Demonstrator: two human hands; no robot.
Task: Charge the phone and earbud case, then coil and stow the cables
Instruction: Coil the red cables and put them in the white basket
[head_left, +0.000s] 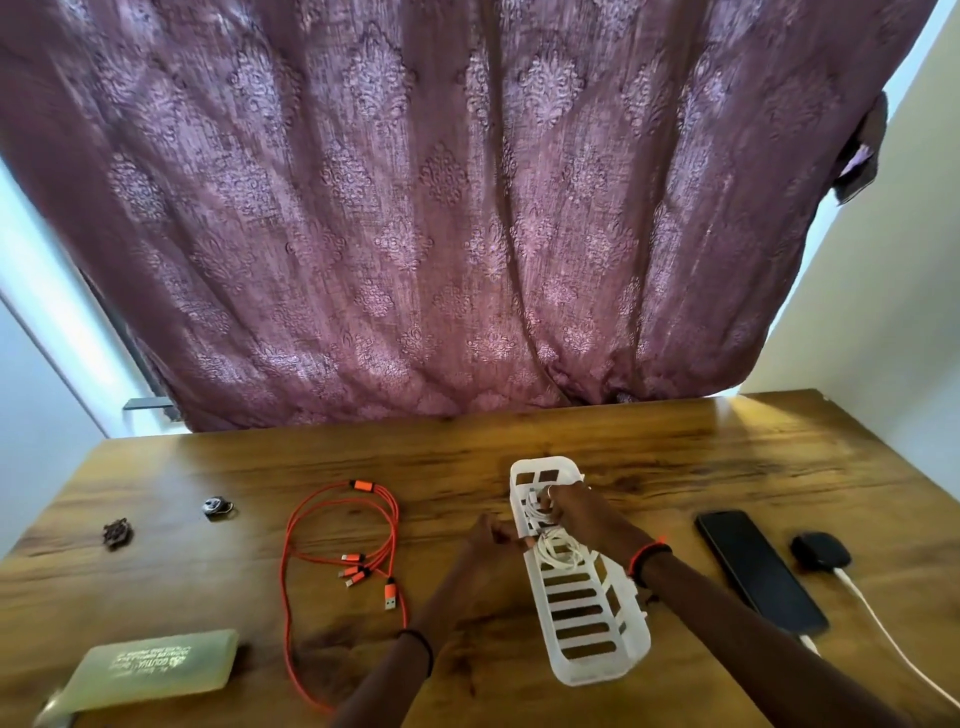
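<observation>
A white slotted plastic basket (592, 618) lies on the wooden table. Inside its far half sits a coiled white cable (558, 552). My right hand (576, 512) reaches into the basket, its fingers closed on white cable loops. My left hand (491, 540) rests at the basket's left wall with curled fingers; whether it grips the wall or the cable I cannot tell. An orange multi-head cable (343, 540) lies loosely looped to the left. A black phone (758, 569) and a black earbud case (821, 551) lie on the right, each with a white cable (883, 634) plugged in.
A pale green pouch (153, 670) lies at the front left. Two small dark objects (117, 534) (218, 505) sit at the far left. A purple patterned curtain (467, 208) hangs behind the table's far edge. A wall stands on the right.
</observation>
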